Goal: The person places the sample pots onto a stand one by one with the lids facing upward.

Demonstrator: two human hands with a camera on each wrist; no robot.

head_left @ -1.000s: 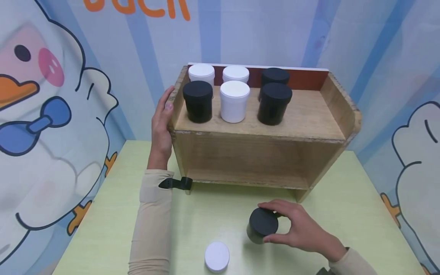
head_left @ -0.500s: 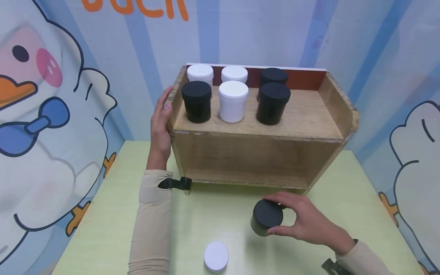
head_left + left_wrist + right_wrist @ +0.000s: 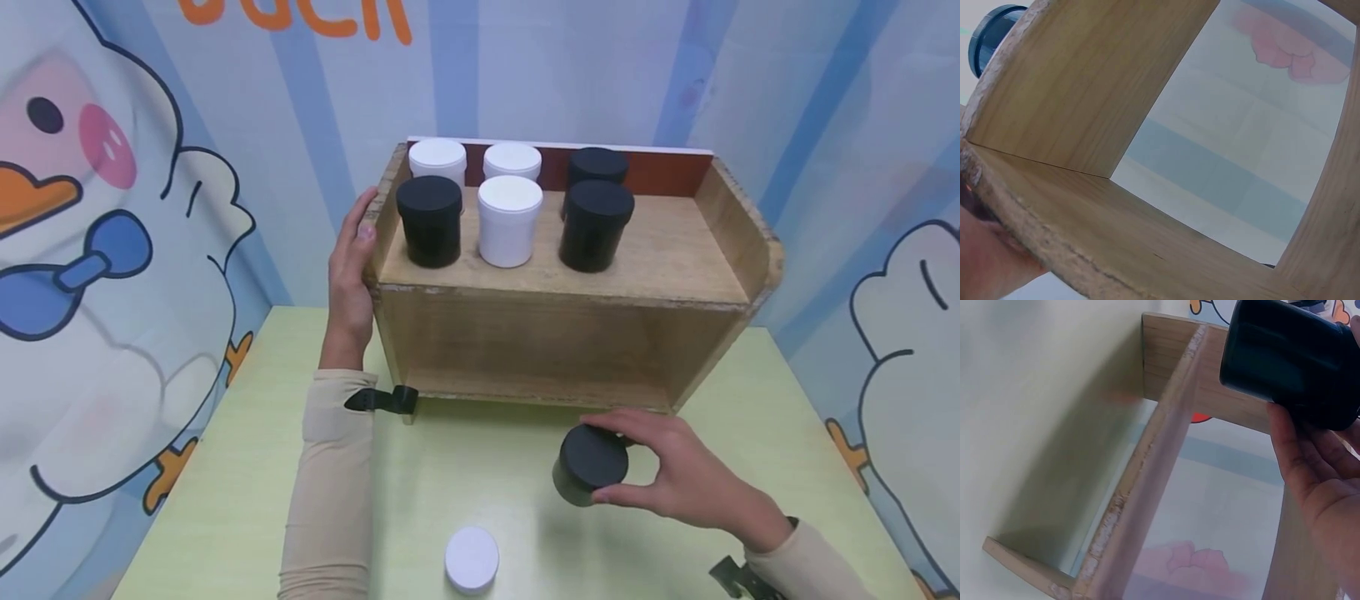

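Note:
My right hand [image 3: 686, 471] pinches a black lidded jar [image 3: 592, 458] between thumb and fingers, lifted over the table in front of the shelf. In the right wrist view the same black jar [image 3: 1288, 362] fills the top right, fingers [image 3: 1310, 450] along its side. The left hand [image 3: 350, 283] rests against the left side panel of the wooden shelf [image 3: 525, 400]. On the shelf's top board stand two rows of jars: in front a black jar [image 3: 430, 223], a white jar [image 3: 508, 223] and a black jar [image 3: 595, 227]; behind them two white ones and a black one.
A white-lidded jar [image 3: 472, 560] stands on the pale green table [image 3: 225, 500] near the front edge. The shelf's lower compartment [image 3: 540, 346] holds nothing visible. A duck-printed curtain [image 3: 562, 67] hangs close behind and at both sides.
The right hand has raised the black jar off the table and carried it forward and slightly right, closer to the shelf. The left hand has stayed on the side panel.

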